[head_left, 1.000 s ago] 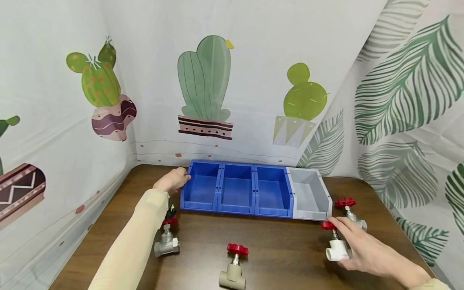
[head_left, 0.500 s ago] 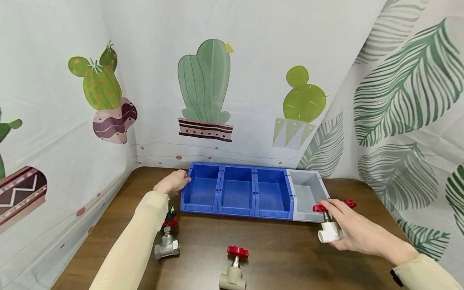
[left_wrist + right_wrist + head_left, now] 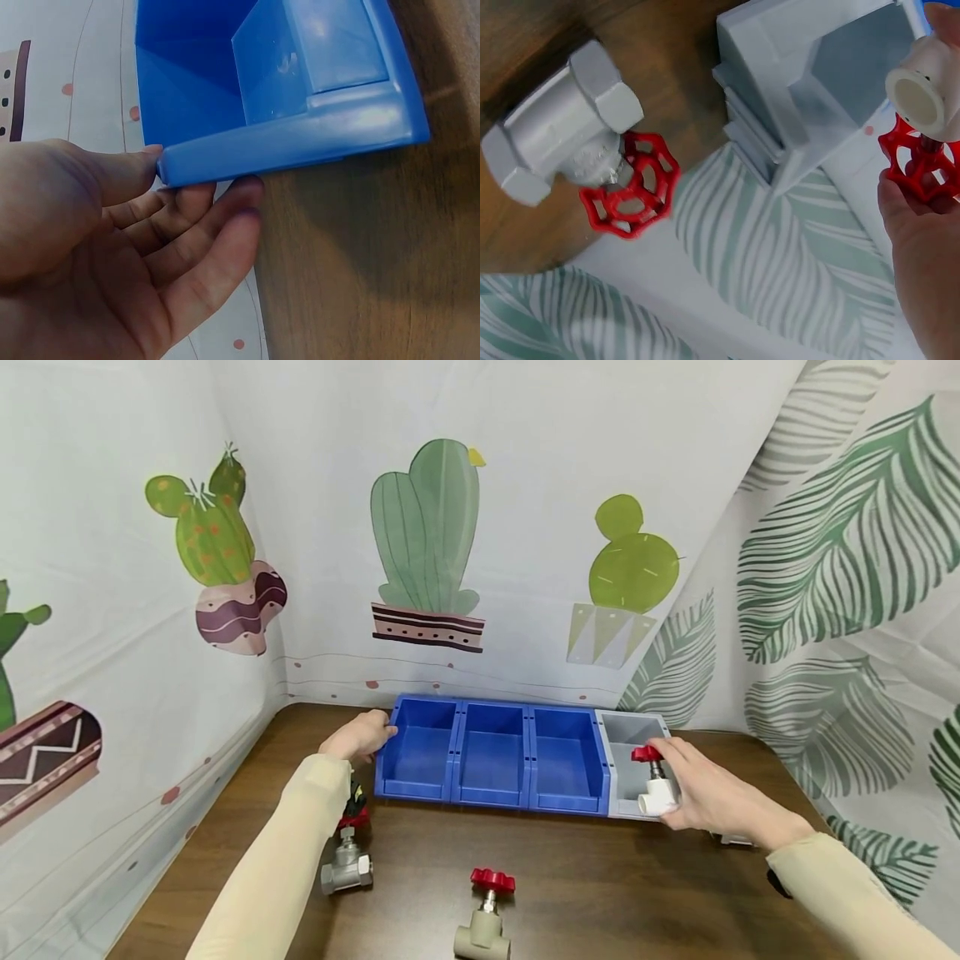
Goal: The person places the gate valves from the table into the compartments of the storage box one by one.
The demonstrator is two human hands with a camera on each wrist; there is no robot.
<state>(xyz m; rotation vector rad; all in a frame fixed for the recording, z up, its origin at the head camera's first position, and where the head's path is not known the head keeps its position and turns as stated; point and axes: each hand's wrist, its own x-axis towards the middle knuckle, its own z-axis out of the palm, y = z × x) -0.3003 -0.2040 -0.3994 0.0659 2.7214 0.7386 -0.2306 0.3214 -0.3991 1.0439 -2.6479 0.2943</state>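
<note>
My right hand (image 3: 708,789) holds a white gate valve (image 3: 658,797) with a red handwheel above the front of the grey bin (image 3: 633,727). In the right wrist view, the valve's round white opening (image 3: 915,103) faces the camera, and fingers touch its body and wheel. My left hand (image 3: 360,737) grips the outer side edge of the leftmost blue bin (image 3: 411,788). The left wrist view has the thumb at the rim of that blue bin (image 3: 247,154) and the other fingers curled below it.
A silver valve (image 3: 347,867) lies near the left forearm, beside a partly hidden dark object (image 3: 356,797). A beige valve (image 3: 482,933) is at the front middle. Another silver valve (image 3: 577,120) sits right of the bins. Two more blue bins (image 3: 491,793) complete the row.
My right hand has lifted the white valve off the table and carried it left and back over the grey bin. The left hand stays on the blue bin's edge.
</note>
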